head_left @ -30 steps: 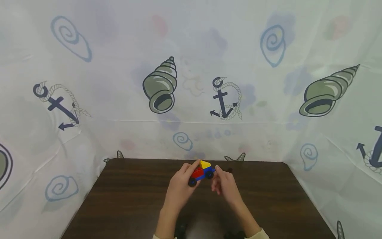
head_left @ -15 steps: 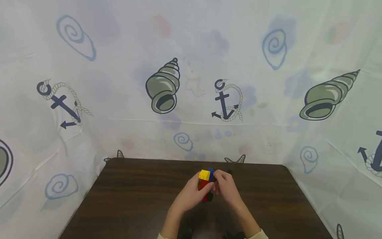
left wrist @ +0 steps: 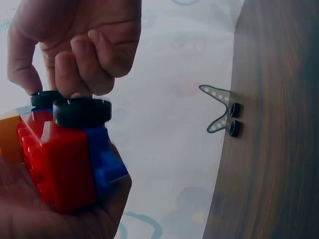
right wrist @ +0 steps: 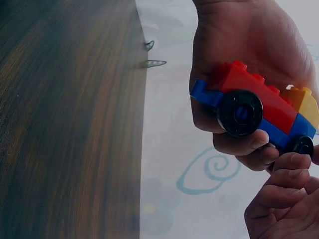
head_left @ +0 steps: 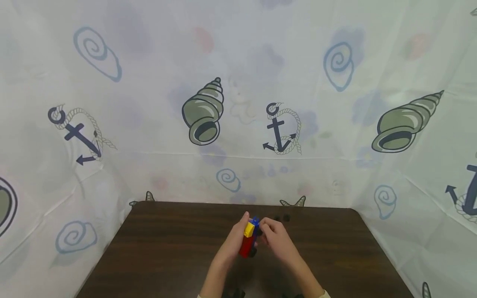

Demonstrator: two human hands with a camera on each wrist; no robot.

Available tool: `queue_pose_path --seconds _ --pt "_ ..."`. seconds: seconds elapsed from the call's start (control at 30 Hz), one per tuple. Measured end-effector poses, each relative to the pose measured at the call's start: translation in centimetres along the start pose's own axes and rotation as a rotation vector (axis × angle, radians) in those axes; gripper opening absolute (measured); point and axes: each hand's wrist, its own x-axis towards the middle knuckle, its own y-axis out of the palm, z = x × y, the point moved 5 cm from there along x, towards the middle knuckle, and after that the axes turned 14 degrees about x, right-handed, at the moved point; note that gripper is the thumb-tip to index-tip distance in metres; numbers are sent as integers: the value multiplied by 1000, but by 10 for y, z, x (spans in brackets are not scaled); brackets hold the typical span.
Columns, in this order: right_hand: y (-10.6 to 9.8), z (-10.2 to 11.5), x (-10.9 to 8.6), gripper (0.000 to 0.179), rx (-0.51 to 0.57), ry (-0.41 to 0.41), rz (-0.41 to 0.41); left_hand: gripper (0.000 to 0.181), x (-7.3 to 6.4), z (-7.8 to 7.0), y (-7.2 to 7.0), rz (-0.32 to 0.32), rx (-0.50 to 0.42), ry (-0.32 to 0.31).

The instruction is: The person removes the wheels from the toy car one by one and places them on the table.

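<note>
My left hand [head_left: 232, 243] grips a small toy car [head_left: 246, 246] made of red, blue and yellow building blocks, held above the table. The red block [left wrist: 70, 164] faces the left wrist camera, with the yellow block [left wrist: 10, 139] farther off at the other end. Two black wheels show on the side toward my right hand [head_left: 280, 243]: a rear wheel [right wrist: 240, 113] with a blue hub and a front wheel [right wrist: 302, 146]. Thumb and fingertips of the right hand pinch that front wheel. The car's opposite side is hidden by the left palm.
Two loose black wheels [left wrist: 235, 119] stand near the far edge of the dark wooden table [head_left: 167, 248]. Behind and beside the table hangs a white cloth [head_left: 238, 62] printed with shells and anchors. Dark shapes [head_left: 238, 293] show by the wrists at the bottom.
The left hand has turned the car from side-on to pointing away, and lowered it slightly. My right fingers have come onto its front wheel.
</note>
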Motion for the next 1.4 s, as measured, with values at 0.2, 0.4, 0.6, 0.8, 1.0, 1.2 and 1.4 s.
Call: queue_pose_path --seconds 0.2,0.4,0.6,0.8,1.0,1.2,1.4 --pt "3 -1 -3 30 -93 -8 40 78 0 0 -2 -51 -1 18" --pt "6 0 -6 32 -306 -65 102 58 2 0 -6 -119 29 102" --pt "7 3 -8 34 -422 -58 146 55 -1 -3 -9 -128 71 138" --pt "7 3 -8 32 -431 -56 197 50 -4 -7 -10 -118 87 174" --pt "7 4 -9 36 -458 -83 241 47 -4 -7 -11 -107 102 189" --pt "6 7 -8 37 -504 -139 238 53 -6 -11 -12 -117 93 169" --pt "7 11 -7 41 -560 -138 272 57 -7 -14 -12 -111 88 162"
